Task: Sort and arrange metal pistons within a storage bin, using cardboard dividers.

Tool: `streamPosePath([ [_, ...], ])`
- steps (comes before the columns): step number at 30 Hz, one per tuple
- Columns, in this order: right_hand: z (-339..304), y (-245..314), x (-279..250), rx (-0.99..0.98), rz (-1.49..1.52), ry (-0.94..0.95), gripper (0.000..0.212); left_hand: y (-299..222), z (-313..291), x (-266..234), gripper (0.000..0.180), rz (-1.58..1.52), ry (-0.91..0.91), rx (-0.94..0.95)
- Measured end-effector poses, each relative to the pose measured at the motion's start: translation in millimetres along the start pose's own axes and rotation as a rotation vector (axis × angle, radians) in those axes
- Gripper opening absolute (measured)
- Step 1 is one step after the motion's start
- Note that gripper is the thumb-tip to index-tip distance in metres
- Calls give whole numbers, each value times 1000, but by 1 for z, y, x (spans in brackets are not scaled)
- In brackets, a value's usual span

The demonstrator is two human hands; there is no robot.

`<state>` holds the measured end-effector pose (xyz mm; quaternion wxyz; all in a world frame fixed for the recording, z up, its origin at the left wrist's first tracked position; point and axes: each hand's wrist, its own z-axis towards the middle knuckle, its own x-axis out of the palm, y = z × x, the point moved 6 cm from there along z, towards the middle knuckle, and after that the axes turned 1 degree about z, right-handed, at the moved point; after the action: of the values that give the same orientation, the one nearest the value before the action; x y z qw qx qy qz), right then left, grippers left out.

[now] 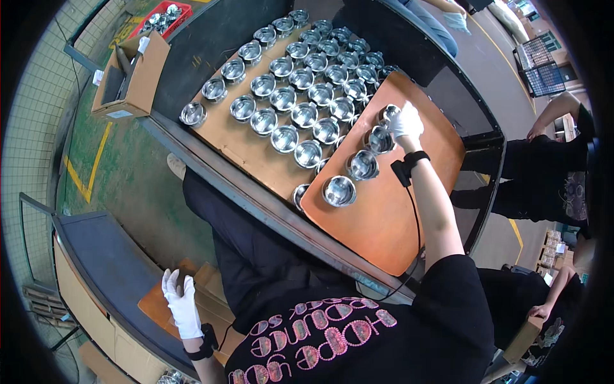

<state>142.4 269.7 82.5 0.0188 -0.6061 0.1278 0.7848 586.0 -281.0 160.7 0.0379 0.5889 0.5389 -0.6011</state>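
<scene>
My right hand [407,123], in a white glove, is at the far end of a short row on an orange-brown board [409,205]. Its fingers close on a shiny, cup-like round metal part [387,113], which they partly cover. Three more such parts follow towards me: the nearest metal part [339,191], another metal part [363,165] and one beside my hand, a metal part [380,139]. My left hand [183,304], also gloved in white, hangs low at the left with fingers raised and apart, holding nothing.
Many similar metal parts [283,98] stand in rows on a brown sheet [246,150] inside a dark-walled bin. A cardboard box [135,80] and a red crate [185,11] are at the far left. A dark-topped bench [105,246] stands behind my left hand. People stand at the right.
</scene>
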Motion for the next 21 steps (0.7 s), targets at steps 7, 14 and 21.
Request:
streamPosePath([
  [7,-137,185,52,-471,276,572,20,-27,-1,7,36,-95,27,40],
  [14,-197,214,138,-905,-473,592,16,-3,-10,-4,36,-57,-6,61],
  [21,-211,204,129,-585,-185,416,14,7,-5,6,35,-129,45,41],
])
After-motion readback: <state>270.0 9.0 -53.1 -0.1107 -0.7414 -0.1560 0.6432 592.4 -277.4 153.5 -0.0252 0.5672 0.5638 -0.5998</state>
